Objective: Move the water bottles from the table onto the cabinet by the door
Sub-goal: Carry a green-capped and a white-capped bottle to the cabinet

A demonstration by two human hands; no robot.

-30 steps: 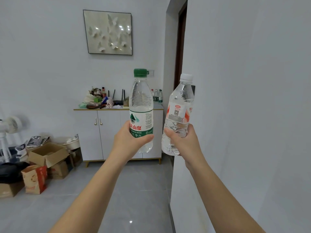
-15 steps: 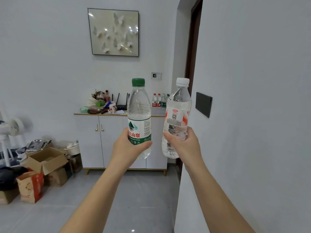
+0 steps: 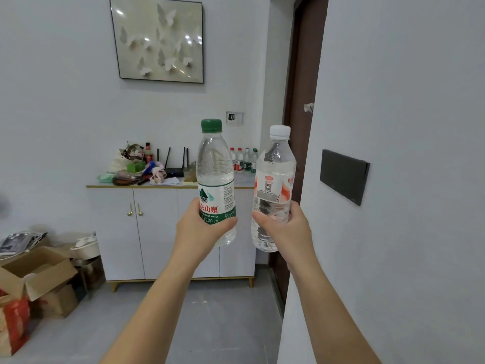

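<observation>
Floor tile [image 3: 210,324] ran to the white cabinet [image 3: 115,232] beside the dark door [image 3: 301,101]; your left grip [image 3: 199,232] clasped the green-capped bottle [image 3: 215,164], your right grip [image 3: 286,232] the white-capped bottle [image 3: 275,164], both upright in mid-air before it.

A person's two arms, seen from a head-worn camera. The left forearm [image 3: 157,306] and the right forearm [image 3: 328,311] are bare along their whole visible length, from the lower edge of the view up to the wrists; any sleeve higher up lies outside the view. Both are slim and smooth, narrowing toward the wrists. The left hand [image 3: 199,229] and the right hand [image 3: 288,232] are bare too. Only their backs and thumbs show; the other fingers are largely hidden.
</observation>
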